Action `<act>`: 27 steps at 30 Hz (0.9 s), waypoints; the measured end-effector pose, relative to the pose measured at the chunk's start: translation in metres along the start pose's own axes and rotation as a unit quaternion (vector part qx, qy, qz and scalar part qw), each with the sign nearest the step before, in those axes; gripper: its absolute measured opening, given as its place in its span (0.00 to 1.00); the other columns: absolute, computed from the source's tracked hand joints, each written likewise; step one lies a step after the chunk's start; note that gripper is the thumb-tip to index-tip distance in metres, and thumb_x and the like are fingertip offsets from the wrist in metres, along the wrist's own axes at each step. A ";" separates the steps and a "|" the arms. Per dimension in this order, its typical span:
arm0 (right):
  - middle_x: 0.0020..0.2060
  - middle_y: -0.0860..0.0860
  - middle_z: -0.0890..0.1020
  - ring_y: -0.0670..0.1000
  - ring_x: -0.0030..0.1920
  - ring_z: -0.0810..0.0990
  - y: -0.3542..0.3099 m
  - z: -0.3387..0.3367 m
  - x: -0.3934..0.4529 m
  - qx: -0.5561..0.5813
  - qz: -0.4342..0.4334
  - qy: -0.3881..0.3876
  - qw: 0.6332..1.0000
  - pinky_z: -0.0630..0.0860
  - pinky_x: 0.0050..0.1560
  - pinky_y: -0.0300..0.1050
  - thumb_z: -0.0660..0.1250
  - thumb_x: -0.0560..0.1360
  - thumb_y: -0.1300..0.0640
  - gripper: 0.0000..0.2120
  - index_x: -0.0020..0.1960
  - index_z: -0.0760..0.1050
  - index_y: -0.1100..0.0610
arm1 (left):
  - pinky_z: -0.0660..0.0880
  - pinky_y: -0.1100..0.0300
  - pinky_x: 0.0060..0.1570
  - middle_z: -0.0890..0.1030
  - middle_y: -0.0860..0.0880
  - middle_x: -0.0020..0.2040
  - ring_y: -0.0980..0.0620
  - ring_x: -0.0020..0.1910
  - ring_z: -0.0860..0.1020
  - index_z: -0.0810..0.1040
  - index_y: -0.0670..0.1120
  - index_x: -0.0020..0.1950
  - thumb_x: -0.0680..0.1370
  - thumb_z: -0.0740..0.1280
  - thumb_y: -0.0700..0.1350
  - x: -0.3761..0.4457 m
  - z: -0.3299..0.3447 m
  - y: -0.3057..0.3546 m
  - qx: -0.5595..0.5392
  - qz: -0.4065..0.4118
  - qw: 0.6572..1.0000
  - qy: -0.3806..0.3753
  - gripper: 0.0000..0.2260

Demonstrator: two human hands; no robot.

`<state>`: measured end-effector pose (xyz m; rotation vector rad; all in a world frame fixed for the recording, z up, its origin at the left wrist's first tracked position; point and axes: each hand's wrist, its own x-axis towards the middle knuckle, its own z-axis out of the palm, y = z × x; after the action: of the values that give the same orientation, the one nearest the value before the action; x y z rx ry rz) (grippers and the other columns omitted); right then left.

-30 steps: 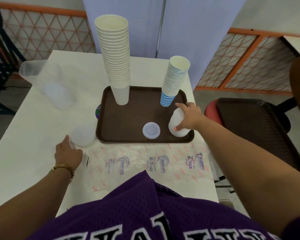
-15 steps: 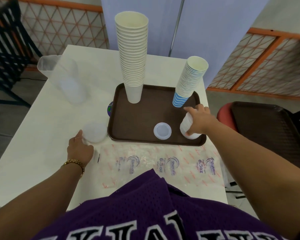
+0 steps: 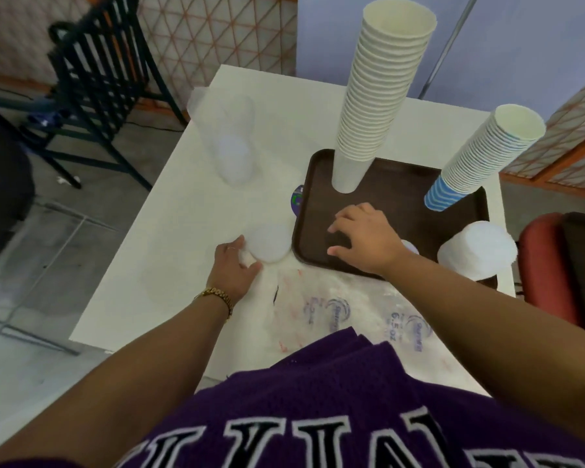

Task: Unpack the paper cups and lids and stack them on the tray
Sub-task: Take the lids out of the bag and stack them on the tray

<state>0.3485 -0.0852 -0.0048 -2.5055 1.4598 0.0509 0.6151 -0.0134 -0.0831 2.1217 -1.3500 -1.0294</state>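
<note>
A brown tray [image 3: 399, 204] holds a tall stack of white paper cups [image 3: 382, 96] at its back left and a leaning stack of blue-striped cups [image 3: 480, 157] at its back right. A short stack of white lids [image 3: 477, 253] stands at the tray's front right corner. A single lid [image 3: 410, 246] peeks out behind my right wrist. My right hand [image 3: 362, 238] hovers over the tray's front left with fingers spread and holds nothing. Left of the tray, my left hand [image 3: 233, 268] grips another small stack of lids [image 3: 271, 243] on the white table [image 3: 183, 231].
A clear plastic sleeve with lids [image 3: 232, 143] lies at the table's back left. A flat printed plastic bag [image 3: 345, 309] lies along the front edge. A purple round sticker [image 3: 297, 200] shows beside the tray. A black chair [image 3: 95, 72] stands left, a red chair [image 3: 547, 265] right.
My right hand let go of the lid stack at the tray's front right and moved left across the tray. My left hand stayed on its lids. The view swung left.
</note>
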 end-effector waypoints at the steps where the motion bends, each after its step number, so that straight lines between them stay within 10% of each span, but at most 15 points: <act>1: 0.65 0.49 0.73 0.54 0.66 0.66 -0.014 0.003 0.008 -0.001 -0.020 -0.001 1.000 0.64 0.62 0.51 0.67 0.75 0.41 0.21 0.65 0.76 0.49 | 0.71 0.60 0.59 0.63 0.49 0.70 0.55 0.44 0.76 0.61 0.49 0.77 0.77 0.69 0.49 0.001 -0.001 -0.001 0.002 0.005 1.000 -0.003 0.31; 16: 0.69 0.51 0.70 0.55 0.66 0.68 -0.105 0.050 0.069 -0.081 -0.085 -0.087 0.989 0.63 0.62 0.51 0.64 0.79 0.48 0.14 0.61 0.77 0.51 | 0.71 0.64 0.51 0.63 0.51 0.70 0.57 0.44 0.75 0.59 0.49 0.78 0.77 0.69 0.50 0.004 -0.013 -0.016 0.036 0.051 0.996 -0.059 0.32; 27: 0.46 0.52 0.81 0.55 0.42 0.77 -0.100 0.030 0.057 0.159 0.016 0.043 0.986 0.75 0.45 0.53 0.62 0.78 0.54 0.05 0.49 0.72 0.55 | 0.72 0.62 0.51 0.62 0.51 0.71 0.57 0.42 0.75 0.57 0.50 0.78 0.78 0.67 0.50 0.006 -0.013 -0.016 0.045 0.062 0.995 -0.058 0.32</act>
<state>0.4658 -0.0798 -0.0236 -2.2505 1.4130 -0.2673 0.6362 -0.0124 -0.0882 2.0385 -1.5918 -1.0743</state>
